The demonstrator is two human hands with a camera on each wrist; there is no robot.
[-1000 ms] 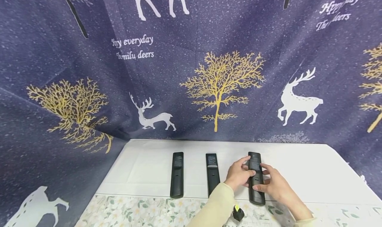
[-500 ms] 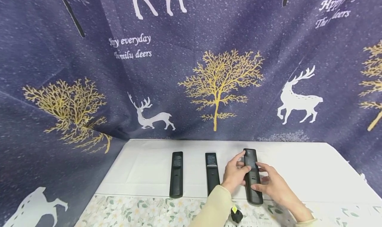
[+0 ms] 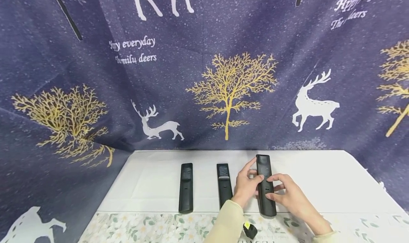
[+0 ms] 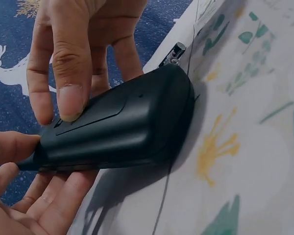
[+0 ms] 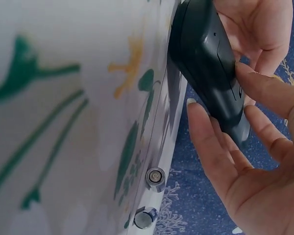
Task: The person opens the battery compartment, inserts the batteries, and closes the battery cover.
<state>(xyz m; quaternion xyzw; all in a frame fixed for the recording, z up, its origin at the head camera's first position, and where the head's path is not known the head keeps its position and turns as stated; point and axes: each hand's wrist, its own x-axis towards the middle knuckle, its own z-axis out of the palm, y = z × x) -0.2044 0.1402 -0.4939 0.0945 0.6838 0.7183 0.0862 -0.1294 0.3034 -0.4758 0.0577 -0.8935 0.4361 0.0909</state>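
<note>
Both hands are on the rightmost black remote control (image 3: 264, 200), which lies back side up. My left hand (image 3: 246, 184) grips it from the left, thumb on the back and one finger reaching along its edge to the far end. From the right, my right hand (image 3: 292, 197) holds the remote, thumb and forefinger at the battery cover. In the left wrist view the right thumb (image 4: 71, 100) presses near the cover's latch, and the remote (image 4: 137, 115) is tilted over the white surface. The right wrist view shows the remote (image 5: 206, 63) between both hands.
Two more black remotes, one at left (image 3: 186, 188) and one in the middle (image 3: 225, 182), lie face down on the white tabletop (image 3: 153, 186). A flowered cloth (image 3: 127, 225) covers the front. Two small metal-ended cylinders (image 5: 156, 177) sit by the cloth's edge. A patterned curtain (image 3: 179, 76) stands behind.
The held remote has shifted slightly left and away, with both hands moving along with it. The right fingertips have slid a little over its back. The head view has turned slightly right.
</note>
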